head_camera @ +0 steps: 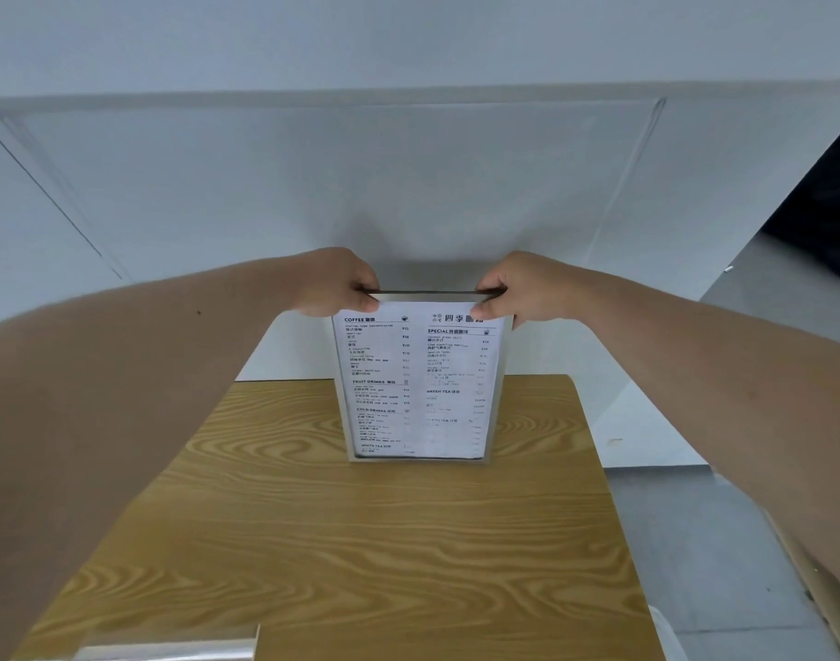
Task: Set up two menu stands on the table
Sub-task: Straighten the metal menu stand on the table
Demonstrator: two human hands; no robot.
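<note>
A clear acrylic menu stand (420, 388) with a printed white drinks menu stands upright near the far edge of the wooden table (341, 541), its face towards me. My left hand (336, 281) pinches its top left corner. My right hand (513, 286) pinches its top right corner. The stand's foot rests on or just above the tabletop; I cannot tell which. A second clear stand (169, 644) lies at the table's near left edge, only partly in view.
A white wall (408, 183) rises right behind the table's far edge. Grey floor (694, 541) shows to the right of the table. A pale chair edge (818, 589) runs along the lower right. A dark opening (823, 217) is at the far right.
</note>
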